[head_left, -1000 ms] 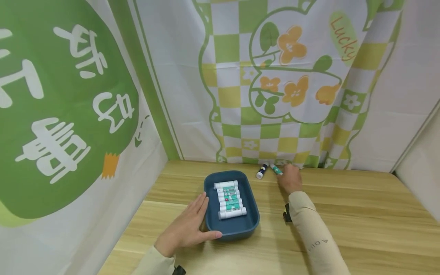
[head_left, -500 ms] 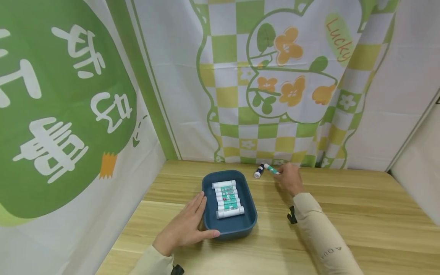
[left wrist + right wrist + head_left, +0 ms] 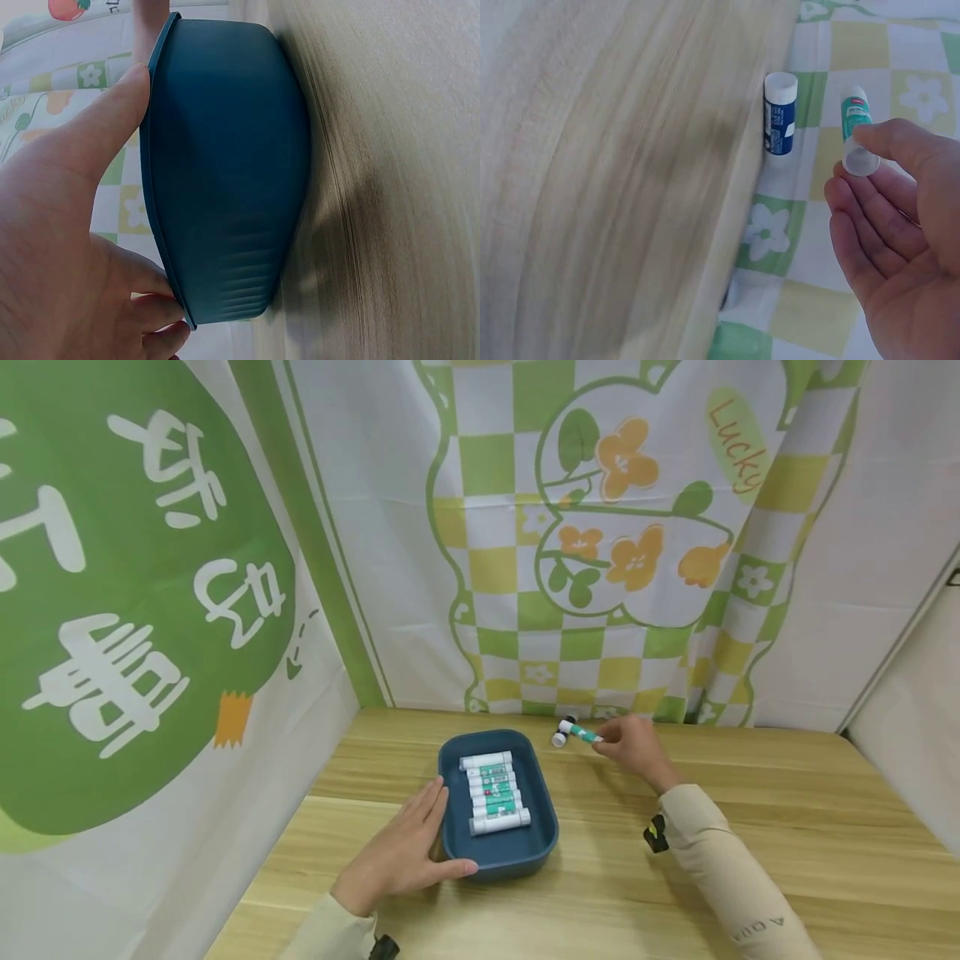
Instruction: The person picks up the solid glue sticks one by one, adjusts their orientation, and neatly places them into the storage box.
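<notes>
My right hand (image 3: pixel 636 750) pinches a glue stick (image 3: pixel 856 112) with a green label and white ends between thumb and fingers, above the back of the table. Beside it a navy glue stick (image 3: pixel 780 124) with a white cap lies on the table, partly covered by the held one in the head view. A dark blue tray (image 3: pixel 225 135) stands to the left, and a row of several white and green glue sticks (image 3: pixel 495 793) lies in it. My left hand (image 3: pixel 401 847) rests against the tray's near left corner, fingers straight along its side and thumb on the rim.
Wooden table (image 3: pixel 750 827) under everything. A green and white checked cloth (image 3: pixel 585 610) hangs right behind the table's back edge. On the left, a white cloth wall with a green printed shape (image 3: pixel 150 610) borders the table.
My right hand has lifted the green glue stick off the back of the table and brought it slightly left, across the navy one in view. The left hand stays at the tray.
</notes>
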